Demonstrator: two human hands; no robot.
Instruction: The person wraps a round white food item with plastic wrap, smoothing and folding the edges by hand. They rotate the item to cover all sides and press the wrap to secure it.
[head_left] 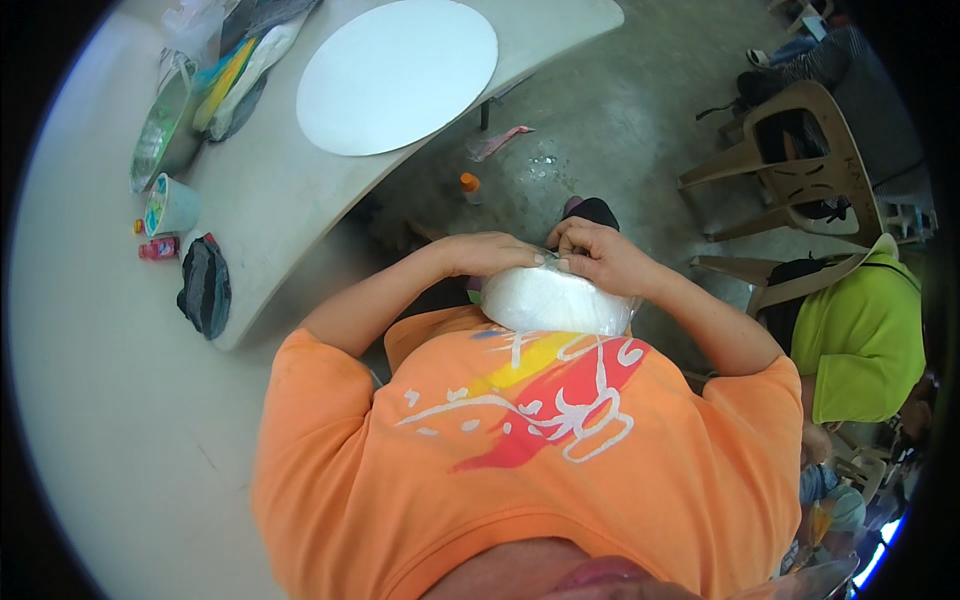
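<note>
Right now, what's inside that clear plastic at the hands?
A rounded white mass shows through the clear plastic. The left hand and right hand cover part of its far edge; the underside and anything deeper inside cannot be seen.

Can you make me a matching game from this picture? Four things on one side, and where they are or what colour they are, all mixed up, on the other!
Things:
1. round board
2. small bottle
3. white bundle
4. chair at the upper right

Places and colours:
A. tan
B. at the left hand and the right hand
C. lying flat on the table
D. on the floor, with an orange top

Right pairs: 1-C, 2-D, 3-B, 4-A
</note>
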